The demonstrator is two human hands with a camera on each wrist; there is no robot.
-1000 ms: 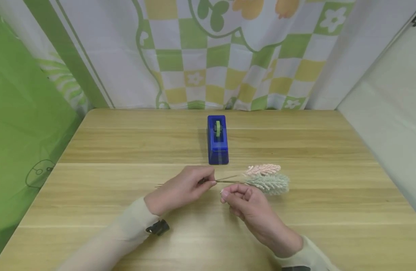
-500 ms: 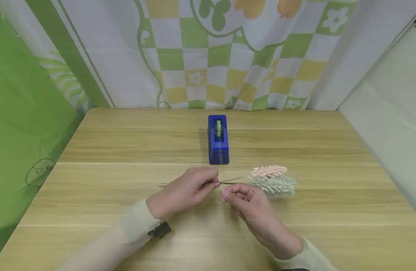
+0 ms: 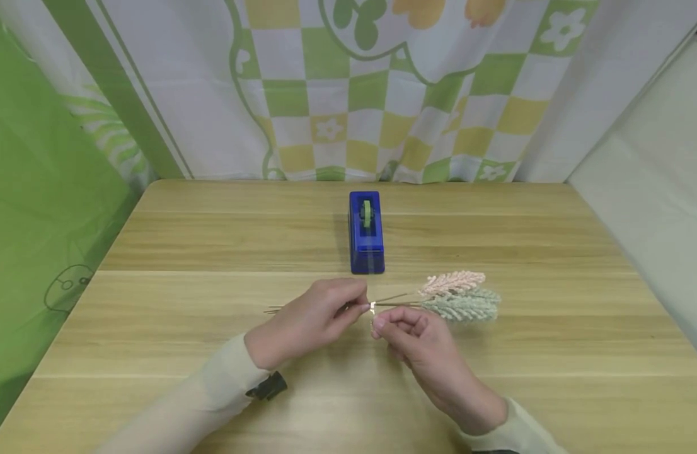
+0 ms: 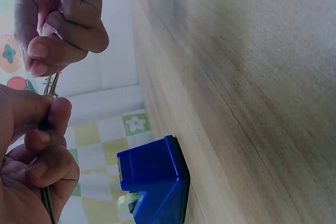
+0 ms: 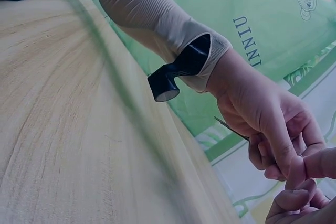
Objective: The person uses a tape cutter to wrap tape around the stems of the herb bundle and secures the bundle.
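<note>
Thin brown stems (image 3: 402,302) of a pink yarn flower spike (image 3: 453,283) and a grey-green one (image 3: 466,305) are pinched between thumb and fingers of my left hand (image 3: 309,323). The spikes point right, the stem ends poke out left of that hand. Just below the stems, my right hand (image 3: 425,353) pinches a short, shiny strip of clear tape (image 3: 373,308). Its upper end meets the stems beside my left fingertips. In the left wrist view, the two hands are close together along the stems (image 4: 51,83). Right-hand fingertips partly hide the strip.
A blue tape dispenser (image 3: 367,234) with a greenish roll stands on the wooden table (image 3: 224,239) beyond the hands. Behind the table hangs a checked curtain (image 3: 326,94). A black wrist camera (image 5: 184,69) is strapped at the left sleeve.
The flower spikes and stems have shifted slightly right and tilted up a little. Glinting tape now shows between the right fingertips and the stems. Both hands have barely moved.
</note>
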